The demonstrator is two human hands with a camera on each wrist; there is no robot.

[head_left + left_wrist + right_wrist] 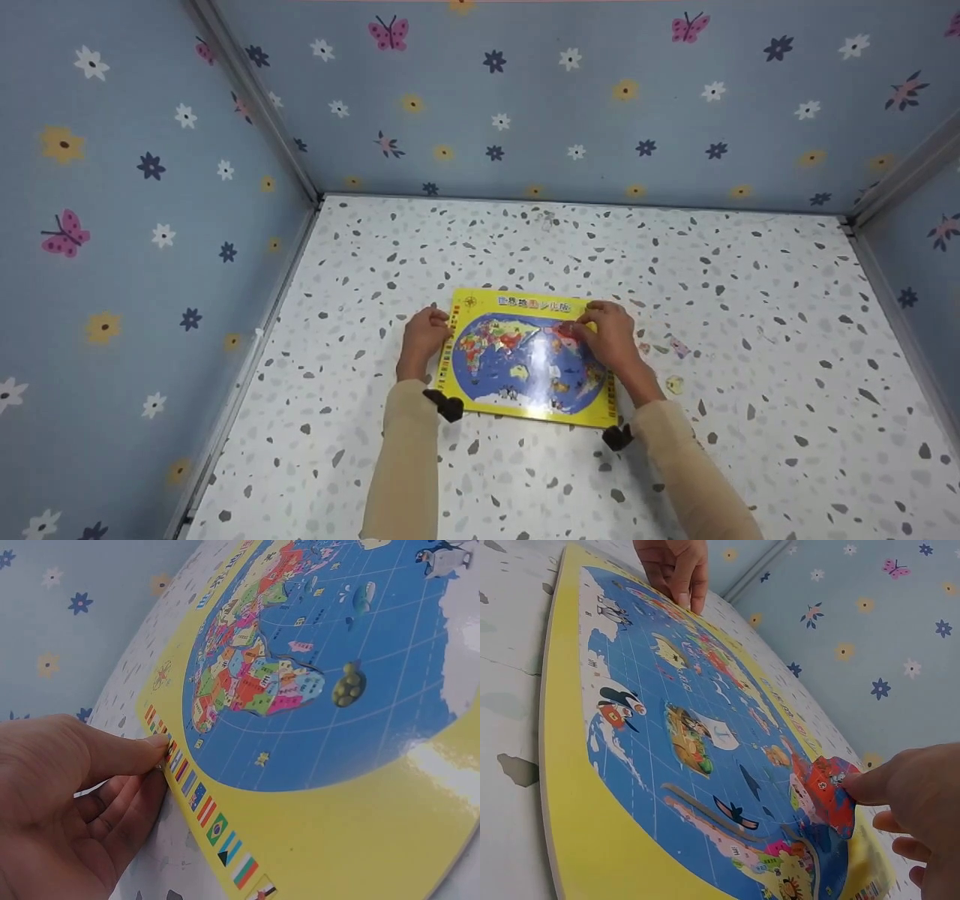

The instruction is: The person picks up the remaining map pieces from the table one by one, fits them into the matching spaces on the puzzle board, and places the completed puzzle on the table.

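We see the board [487, 409], a yellow-bordered world map, lying on the speckled white table [292, 450] between the two hands. Our left hand [426, 341] pinches its left edge, the thumb over the printed flags [217, 829] and the other fingers bent below the rim. Our right hand [611, 337] is over the map's upper right, its fingers narrow and holding the red piece [831, 791]; we see the thumb on this piece, but cannot tell how the fingers behind it lie. The piece is at the map's upper right part, and we cannot tell whether it is seated. Just right of the board, near the right forearm, we have a lilac piece [678, 346] and a yellow piece [674, 385] on the table. Blue flowered walls [532, 112] stand around the table, and glare whitens the middle of the map.
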